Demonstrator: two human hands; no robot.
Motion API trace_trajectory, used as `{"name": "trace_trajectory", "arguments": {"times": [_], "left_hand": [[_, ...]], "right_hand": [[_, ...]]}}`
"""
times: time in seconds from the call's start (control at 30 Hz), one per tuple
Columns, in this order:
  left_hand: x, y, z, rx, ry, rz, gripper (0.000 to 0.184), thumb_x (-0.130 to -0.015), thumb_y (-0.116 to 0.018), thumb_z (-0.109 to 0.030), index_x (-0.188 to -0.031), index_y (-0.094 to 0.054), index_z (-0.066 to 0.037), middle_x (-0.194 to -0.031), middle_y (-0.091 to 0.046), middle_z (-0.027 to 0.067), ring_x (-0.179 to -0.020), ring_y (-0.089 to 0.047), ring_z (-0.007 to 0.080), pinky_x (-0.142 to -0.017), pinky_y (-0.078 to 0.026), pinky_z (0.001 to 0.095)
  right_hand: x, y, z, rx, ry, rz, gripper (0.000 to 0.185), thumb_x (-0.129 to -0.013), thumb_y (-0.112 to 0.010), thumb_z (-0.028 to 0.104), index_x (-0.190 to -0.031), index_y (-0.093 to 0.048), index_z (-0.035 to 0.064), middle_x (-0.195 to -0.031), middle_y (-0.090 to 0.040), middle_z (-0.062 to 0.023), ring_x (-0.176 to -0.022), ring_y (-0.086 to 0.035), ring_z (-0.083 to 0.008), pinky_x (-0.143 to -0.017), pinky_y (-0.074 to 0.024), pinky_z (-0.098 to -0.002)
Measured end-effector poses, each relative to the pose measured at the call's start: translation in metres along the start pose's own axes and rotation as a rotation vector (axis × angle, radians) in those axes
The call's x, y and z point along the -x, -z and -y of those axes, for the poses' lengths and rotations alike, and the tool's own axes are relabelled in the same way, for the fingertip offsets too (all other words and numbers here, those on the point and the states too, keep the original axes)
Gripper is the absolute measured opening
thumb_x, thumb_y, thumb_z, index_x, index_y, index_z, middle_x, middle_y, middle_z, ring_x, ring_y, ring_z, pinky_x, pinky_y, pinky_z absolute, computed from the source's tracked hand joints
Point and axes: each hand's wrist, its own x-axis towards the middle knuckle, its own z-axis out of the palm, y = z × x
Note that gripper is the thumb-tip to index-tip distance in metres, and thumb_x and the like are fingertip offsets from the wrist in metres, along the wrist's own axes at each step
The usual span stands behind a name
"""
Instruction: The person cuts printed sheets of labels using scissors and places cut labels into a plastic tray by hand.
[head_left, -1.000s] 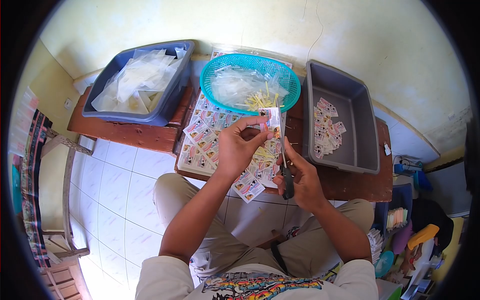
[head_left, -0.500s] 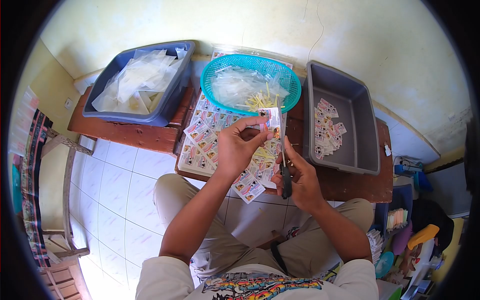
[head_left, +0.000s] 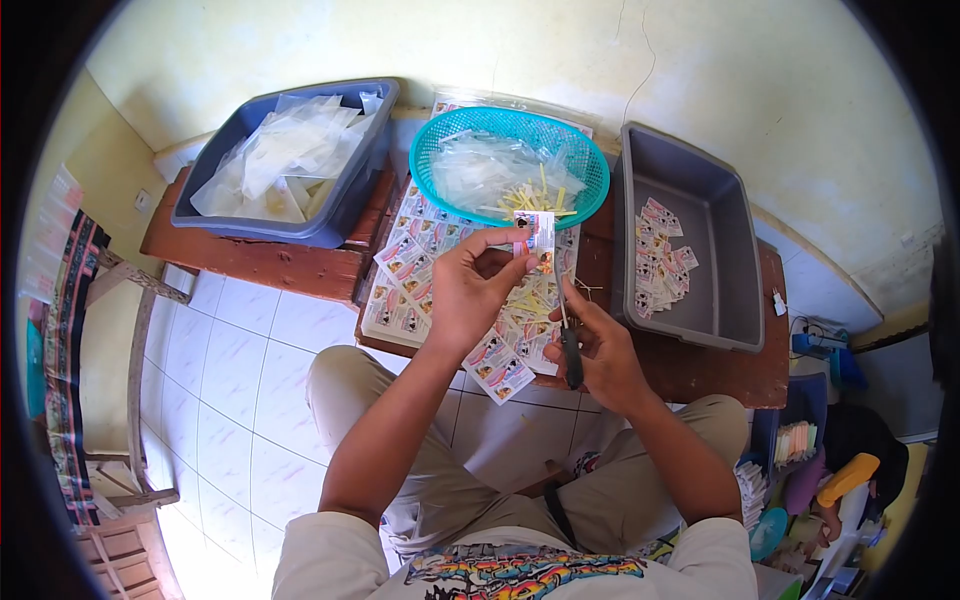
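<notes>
A small printed label strip [head_left: 541, 232] is pinched between the thumb and fingers of my left hand [head_left: 478, 285], upright below the turquoise basket [head_left: 425, 190]. Black-handled scissors [head_left: 571, 352] are gripped in my right hand [head_left: 603, 355], their blades pointing up beside the strip's right edge. Beneath my hands, printed label sheets [head_left: 405, 262] cover part of the bench, and one loose label piece [head_left: 498, 369] hangs over its front edge. Clear plastic packets [head_left: 490, 165] and thin yellow strips [head_left: 530, 195] fill the basket.
A blue-grey tub [head_left: 340, 215] with translucent bags stands left on the wooden bench [head_left: 290, 262]. At the right, a grey tub [head_left: 735, 270] contains cut labels [head_left: 660, 262]. Another person [head_left: 860, 450] is at the lower right, beside a blue crate.
The view has shifted slightly. My left hand has moved a little left with the label strip, and the scissor blades have come lower beside it.
</notes>
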Motion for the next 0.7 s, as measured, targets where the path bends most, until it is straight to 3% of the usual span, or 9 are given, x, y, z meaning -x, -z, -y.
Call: {"name": "trace_trajectory", "arguments": {"times": [0.07, 0.13, 0.17, 0.23, 0.43, 0.7], "left_hand": [[0.001, 0.001, 0.000, -0.002, -0.005, -0.007, 0.030, -0.092, -0.083, -0.003, -0.121, -0.074, -0.001, -0.095, -0.080, 0.0111, -0.084, -0.073, 0.0104, -0.073, -0.058, 0.0254], [0.000, 0.002, 0.001, -0.032, -0.007, -0.018, 0.028, -0.093, -0.082, -0.002, -0.120, -0.074, -0.001, -0.095, -0.079, 0.0102, -0.084, -0.072, 0.0096, -0.074, -0.057, 0.0248], [0.001, 0.002, 0.001, -0.033, -0.007, -0.015, 0.028, -0.093, -0.082, -0.002, -0.120, -0.074, -0.001, -0.095, -0.079, 0.0102, -0.084, -0.072, 0.0096, -0.074, -0.057, 0.0248], [0.001, 0.002, 0.000, -0.017, -0.010, -0.012, 0.026, -0.094, -0.080, -0.002, -0.120, -0.074, -0.001, -0.095, -0.079, 0.0088, -0.084, -0.071, 0.0082, -0.073, -0.056, 0.0232], [-0.001, 0.004, 0.002, -0.064, -0.051, -0.022, 0.021, -0.096, -0.077, -0.001, -0.117, -0.075, -0.001, -0.090, -0.076, 0.0038, -0.079, -0.066, 0.0046, -0.068, -0.051, 0.0221], [-0.001, 0.003, 0.001, -0.090, -0.084, -0.018, 0.016, -0.098, -0.072, 0.001, -0.114, -0.075, 0.000, -0.092, -0.077, 0.0044, -0.081, -0.068, 0.0054, -0.071, -0.053, 0.0235]], "right_hand": [[-0.003, 0.004, -0.005, 0.139, 0.025, 0.001, 0.091, -0.091, -0.085, 0.013, -0.167, -0.037, 0.0125, -0.124, -0.057, -0.0089, -0.090, -0.063, -0.0120, -0.072, -0.0560, -0.0267], [-0.006, 0.009, -0.011, 0.761, 0.141, 0.006, 0.092, -0.085, -0.090, 0.019, -0.164, -0.042, 0.0088, -0.121, -0.060, -0.0161, -0.090, -0.066, -0.0224, -0.081, -0.0565, -0.0333], [-0.007, 0.010, -0.018, 0.759, 0.141, 0.003, 0.092, -0.085, -0.090, 0.019, -0.164, -0.042, 0.0088, -0.121, -0.060, -0.0161, -0.090, -0.066, -0.0224, -0.081, -0.0565, -0.0333], [-0.008, 0.011, -0.031, 0.783, 0.076, 0.019, 0.089, -0.082, -0.085, 0.018, -0.160, -0.046, 0.0065, -0.125, -0.060, -0.0223, -0.103, -0.069, -0.0399, -0.095, -0.0571, -0.0454], [-0.011, 0.008, -0.045, 0.998, 0.048, -0.028, 0.081, -0.082, -0.078, 0.013, -0.158, -0.048, 0.0093, -0.131, -0.056, -0.0221, -0.111, -0.069, -0.0437, -0.095, -0.0579, -0.0510], [-0.017, -0.003, -0.034, 1.173, -0.074, 0.025, 0.076, -0.082, -0.073, 0.010, -0.155, -0.052, 0.0107, -0.131, -0.055, -0.0204, -0.108, -0.071, -0.0423, -0.090, -0.0598, -0.0528]]}}
